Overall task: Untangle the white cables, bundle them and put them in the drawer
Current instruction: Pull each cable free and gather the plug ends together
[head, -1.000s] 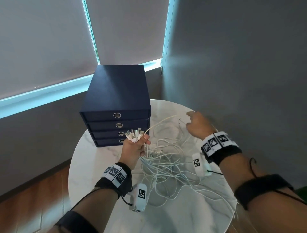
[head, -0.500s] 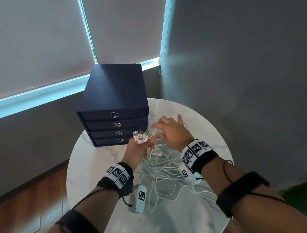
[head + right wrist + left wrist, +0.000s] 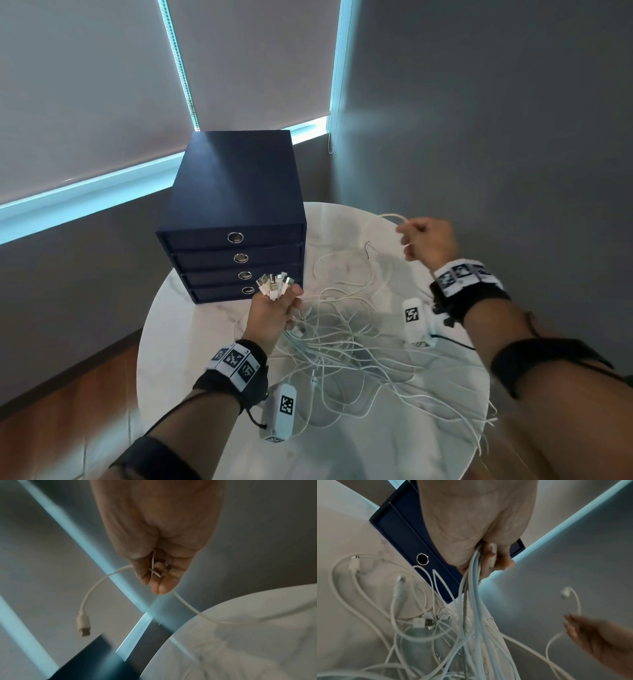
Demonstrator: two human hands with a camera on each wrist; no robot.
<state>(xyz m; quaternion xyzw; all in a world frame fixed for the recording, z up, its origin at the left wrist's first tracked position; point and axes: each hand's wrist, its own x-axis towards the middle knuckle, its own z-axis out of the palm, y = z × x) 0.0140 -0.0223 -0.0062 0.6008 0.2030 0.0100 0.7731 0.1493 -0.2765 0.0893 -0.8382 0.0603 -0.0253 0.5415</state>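
Note:
A loose tangle of white cables (image 3: 346, 342) (image 3: 423, 616) lies on the round white marble table (image 3: 191, 346). My left hand (image 3: 274, 315) (image 3: 477, 524) grips a bunch of cable ends, and their plugs (image 3: 274, 286) stick up from the fist in front of the lowest drawers. My right hand (image 3: 428, 241) (image 3: 159, 536) is raised over the table's far right and pinches one white cable (image 3: 394, 216) (image 3: 102, 584); that cable's plug (image 3: 83, 626) dangles free. The dark blue drawer unit (image 3: 236, 192) (image 3: 402, 534) stands at the back left with all its drawers closed.
Grey walls close in behind and to the right of the table (image 3: 257, 642). Blinds with bright window strips (image 3: 85, 192) are behind the drawer unit. Cable loops hang over the table's front right edge (image 3: 479, 428). Wooden floor (image 3: 68, 411) is at the lower left.
My right hand left the plugs by my left hand and swung up and right, now pinching a single cable end clear of the tangle. My left hand stays in place with its bunch.

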